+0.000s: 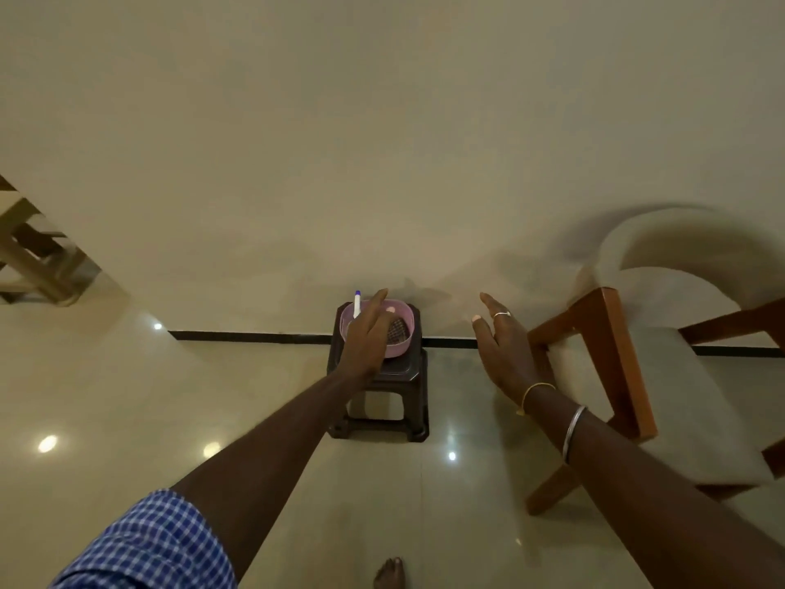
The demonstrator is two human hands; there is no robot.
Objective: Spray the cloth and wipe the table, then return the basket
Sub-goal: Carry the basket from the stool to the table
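Observation:
A pink basket (404,313) stands on a small dark plastic stool (395,376) against the wall. Inside it lies a checked cloth (399,331), and a white spray bottle with a purple tip (357,303) stands at its left side. My left hand (367,333) is stretched out over the basket's left part, fingers apart, holding nothing; whether it touches the rim I cannot tell. My right hand (503,346) hovers open to the right of the stool, palm turned inward, apart from the basket.
A wooden chair with pale cushions (662,367) stands close on the right, its leg near my right hand. Wooden furniture (34,252) sits far left. Glossy tiled floor (170,410) spreads in front, and my bare foot (388,573) shows at the bottom.

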